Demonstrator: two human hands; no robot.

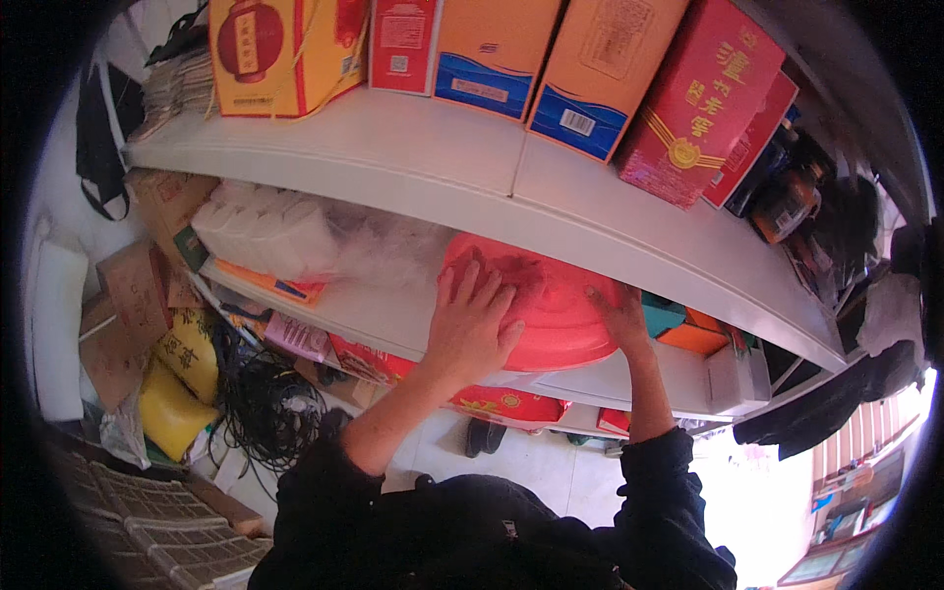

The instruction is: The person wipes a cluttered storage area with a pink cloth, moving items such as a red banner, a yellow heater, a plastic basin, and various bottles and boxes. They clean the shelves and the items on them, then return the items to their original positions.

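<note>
A round red plastic basin or lid (564, 324) rests on the middle shelf, partly beneath the shelf above. My left hand (476, 324) lies spread over its left side, with the fingertips near a dark patch on the red surface. At its right edge is my right hand (619, 310), with the thumb towards the red surface and the other fingers partly hidden. Whether the right fingers grip the rim cannot be told. Left of the red thing, clear plastic wrapping (391, 236) and a pack of white objects (265, 232) lie on the same shelf.
Above, the white shelf (442, 173) carries orange-and-blue boxes (487, 59), a red box (704, 103) and a yellow gift box (280, 59). Its front edge overhangs my hands. A white box (737, 380) stands at the right. Tangled black cable (269, 413) lies lower left.
</note>
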